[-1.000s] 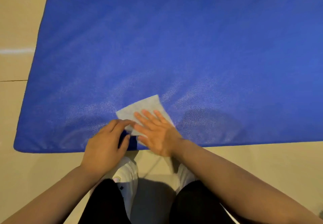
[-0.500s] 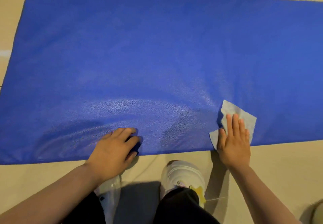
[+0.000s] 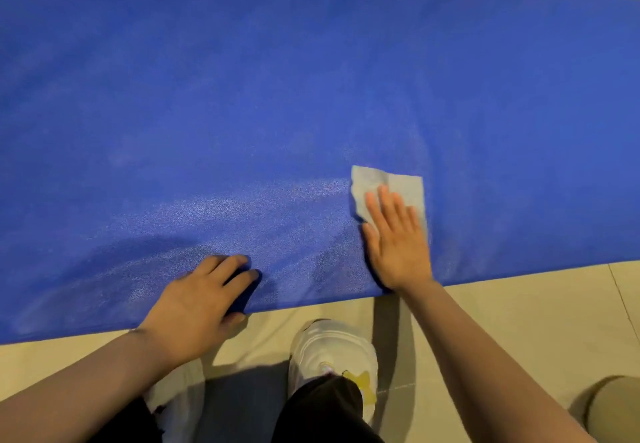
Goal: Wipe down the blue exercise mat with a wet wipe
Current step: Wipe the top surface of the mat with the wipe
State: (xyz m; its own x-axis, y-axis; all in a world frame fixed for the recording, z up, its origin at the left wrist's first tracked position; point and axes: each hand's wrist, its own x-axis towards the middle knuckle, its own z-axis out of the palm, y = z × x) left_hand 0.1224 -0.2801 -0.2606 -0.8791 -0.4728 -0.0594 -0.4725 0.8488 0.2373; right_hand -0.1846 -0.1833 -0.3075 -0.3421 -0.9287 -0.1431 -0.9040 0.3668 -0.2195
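Blue exercise mat lies flat on a beige tiled floor, running past the frame on the left and right. The wet wipe sits on the mat near its near edge, right of centre, pinned under the right hand: palm down, fingers straight and slightly spread, pressing rather than gripping, with the far part of the wipe sticking out past the fingertips. The left hand rests at the mat's near edge, fingers curled on top and thumb at the edge's side, apparently clasping it to steady it. The wipe looks thin, limp and light, likely to bunch or fold if pushed from one corner, so flat-palm pressure over its middle seems best. The mat looks soft and padded, with a textured skin that shines where damp; it dents a little under the hands and probably slides on tile unless held. A sheen band runs left of the wipe; the far half looks dry, so plenty seems left. A white shoe and dark trouser legs sit just below the mat edge, and a tan object, unidentifiable, lies at the lower right. Nothing lies on the mat in the wipe's way.
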